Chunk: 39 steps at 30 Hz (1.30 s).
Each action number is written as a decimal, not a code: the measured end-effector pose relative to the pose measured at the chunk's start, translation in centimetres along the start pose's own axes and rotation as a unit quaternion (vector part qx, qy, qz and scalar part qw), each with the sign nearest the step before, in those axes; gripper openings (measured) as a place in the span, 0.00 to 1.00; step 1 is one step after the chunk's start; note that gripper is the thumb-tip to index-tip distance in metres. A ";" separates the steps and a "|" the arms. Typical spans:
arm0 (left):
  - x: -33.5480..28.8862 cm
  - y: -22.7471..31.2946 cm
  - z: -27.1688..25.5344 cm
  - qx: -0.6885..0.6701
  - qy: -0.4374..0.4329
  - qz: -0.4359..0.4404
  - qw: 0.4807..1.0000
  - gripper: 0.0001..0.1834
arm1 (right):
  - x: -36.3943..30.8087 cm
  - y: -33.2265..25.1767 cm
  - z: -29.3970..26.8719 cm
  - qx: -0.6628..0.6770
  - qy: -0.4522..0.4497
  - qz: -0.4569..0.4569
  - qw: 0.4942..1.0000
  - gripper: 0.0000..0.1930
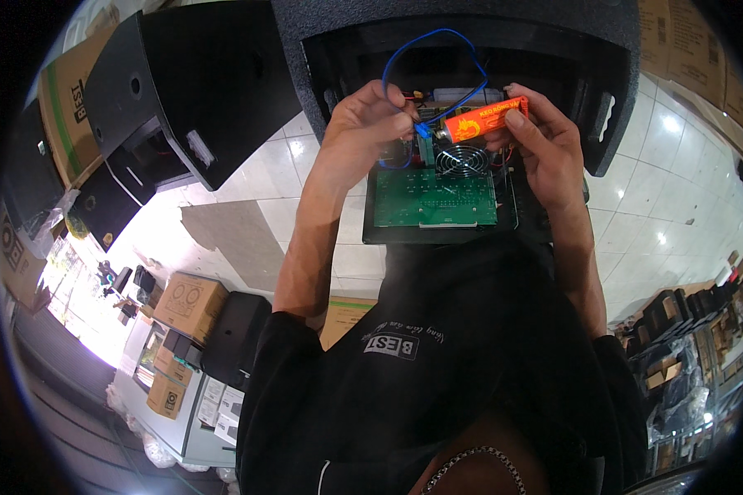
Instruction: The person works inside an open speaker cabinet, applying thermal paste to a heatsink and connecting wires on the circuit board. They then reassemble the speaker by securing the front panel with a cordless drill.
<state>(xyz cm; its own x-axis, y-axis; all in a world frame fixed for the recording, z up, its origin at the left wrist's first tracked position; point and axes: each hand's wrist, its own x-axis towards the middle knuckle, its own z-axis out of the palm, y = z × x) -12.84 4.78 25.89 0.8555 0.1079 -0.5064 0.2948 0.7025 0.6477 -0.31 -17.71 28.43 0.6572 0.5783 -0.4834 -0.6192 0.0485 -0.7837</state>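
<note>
My right hand (544, 140) grips a small orange tube (480, 120) with a metal nozzle pointing left. My left hand (370, 122) pinches a blue connector (422, 129) at the end of a looping blue wire (427, 41), right at the tube's nozzle. Both hands hover over a green circuit board (434, 198) mounted on a black panel (520, 224), with a round black fan grille (461, 158) just behind the board. The panel rests in front of an open black speaker cabinet (470, 33).
A second black speaker cabinet (194, 91) lies to the left on the white tiled floor (247, 198). Cardboard boxes (190, 304) and small black items stand at lower left; more boxes and black gear crowd the right edge (693, 322).
</note>
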 end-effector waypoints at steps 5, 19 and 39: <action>-0.1 0.3 -0.8 0.019 0.019 -0.012 1.000 0.12 | 0.5 -0.2 -1.0 0.272 0.065 -0.009 0.960 0.18; -1.7 -1.3 -1.9 0.567 0.193 0.153 0.786 0.05 | -1.2 2.5 -4.1 0.168 0.167 0.020 0.971 0.17; -2.5 -5.5 -2.6 0.609 0.130 0.334 0.708 0.11 | -2.3 5.4 -4.1 0.186 0.153 0.015 0.970 0.17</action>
<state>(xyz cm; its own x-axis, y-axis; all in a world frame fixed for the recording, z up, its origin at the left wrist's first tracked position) -17.71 2.54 22.11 0.9169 0.3661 0.1591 0.1448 -0.6764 0.7222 -3.36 -22.08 23.71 0.6974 0.3173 -0.6426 -0.7155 0.3594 -0.5991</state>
